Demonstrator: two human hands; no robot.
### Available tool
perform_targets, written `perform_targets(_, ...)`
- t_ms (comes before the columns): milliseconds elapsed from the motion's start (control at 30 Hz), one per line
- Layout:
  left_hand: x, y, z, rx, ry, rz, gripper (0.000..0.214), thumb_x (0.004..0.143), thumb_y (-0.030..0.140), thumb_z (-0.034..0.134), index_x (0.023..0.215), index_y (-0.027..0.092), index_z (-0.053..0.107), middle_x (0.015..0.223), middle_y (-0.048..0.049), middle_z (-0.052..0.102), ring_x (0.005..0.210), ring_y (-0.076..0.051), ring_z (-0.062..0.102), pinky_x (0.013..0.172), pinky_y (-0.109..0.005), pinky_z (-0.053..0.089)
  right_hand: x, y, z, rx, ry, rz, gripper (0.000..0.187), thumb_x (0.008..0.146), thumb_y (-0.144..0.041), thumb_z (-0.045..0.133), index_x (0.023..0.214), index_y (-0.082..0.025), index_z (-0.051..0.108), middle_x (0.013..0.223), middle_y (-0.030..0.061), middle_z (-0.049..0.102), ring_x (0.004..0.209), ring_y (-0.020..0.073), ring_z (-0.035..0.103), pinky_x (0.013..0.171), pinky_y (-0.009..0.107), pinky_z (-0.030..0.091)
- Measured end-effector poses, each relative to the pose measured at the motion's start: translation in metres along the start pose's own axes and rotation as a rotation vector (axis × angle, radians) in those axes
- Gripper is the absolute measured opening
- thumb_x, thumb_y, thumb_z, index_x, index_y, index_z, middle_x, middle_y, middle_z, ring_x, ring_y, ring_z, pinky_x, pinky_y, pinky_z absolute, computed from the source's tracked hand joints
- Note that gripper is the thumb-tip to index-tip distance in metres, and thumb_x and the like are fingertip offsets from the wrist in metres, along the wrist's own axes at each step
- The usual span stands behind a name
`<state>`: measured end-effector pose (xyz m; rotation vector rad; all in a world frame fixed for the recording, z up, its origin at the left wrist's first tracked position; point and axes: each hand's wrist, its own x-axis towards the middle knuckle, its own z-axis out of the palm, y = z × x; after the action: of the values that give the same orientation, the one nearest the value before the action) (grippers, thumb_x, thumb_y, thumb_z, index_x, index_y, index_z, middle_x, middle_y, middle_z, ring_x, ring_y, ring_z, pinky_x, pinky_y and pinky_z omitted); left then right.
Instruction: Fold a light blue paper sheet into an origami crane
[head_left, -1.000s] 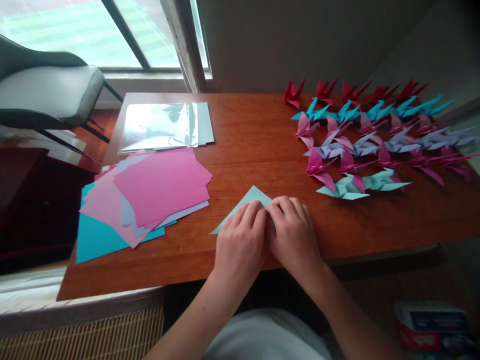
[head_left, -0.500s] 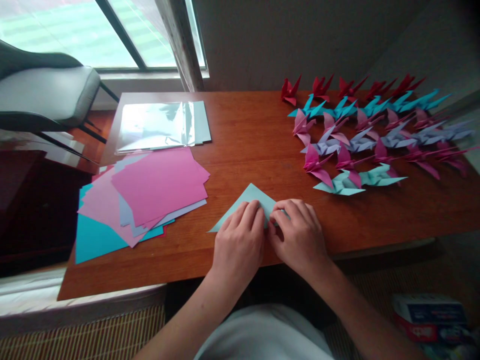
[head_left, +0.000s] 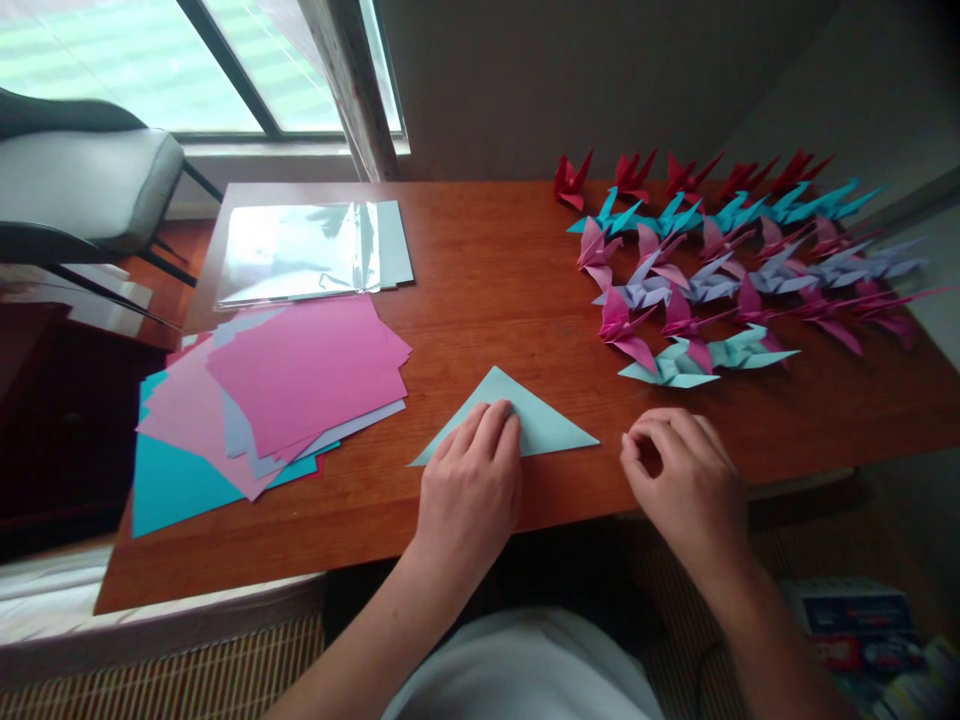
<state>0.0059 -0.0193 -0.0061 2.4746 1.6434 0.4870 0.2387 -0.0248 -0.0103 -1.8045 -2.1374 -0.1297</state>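
Observation:
A pale blue paper folded into a triangle lies flat near the front edge of the wooden table. My left hand rests on the triangle's lower left part, fingers stretched flat and pressing it down. My right hand sits on the table just right of the triangle's right tip, off the paper, fingers curled loosely with nothing visible in them.
A fanned stack of pink, lilac and blue paper sheets lies at the left, with a clear plastic sleeve behind it. Several rows of folded paper cranes fill the right side. A chair stands by the window. A box lies on the floor.
My right hand has slid right along the triangle's bottom edge and come off the paper. My left hand has stayed pressing on the paper's left part.

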Motion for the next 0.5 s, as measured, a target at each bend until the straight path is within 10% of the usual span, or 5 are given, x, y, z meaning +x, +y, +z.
perform_targets(500, 0.003, 0.005, -0.004, 0.001, -0.024, -0.022, 0.027, 0.094, 0.012, 0.051, 0.118, 0.015, 0.064, 0.131, -0.0098, 0.067, 0.12, -0.027, 0.062, 0.101, -0.039, 0.052, 0.032, -0.073, 0.028, 0.284, -0.164, -0.129, 0.025, 0.104, -0.026, 0.045, 0.097, -0.021, 0.068, 0.093, 0.0079, 0.067, 0.09, 0.0231, 0.055, 0.083, 0.036, 0.043)
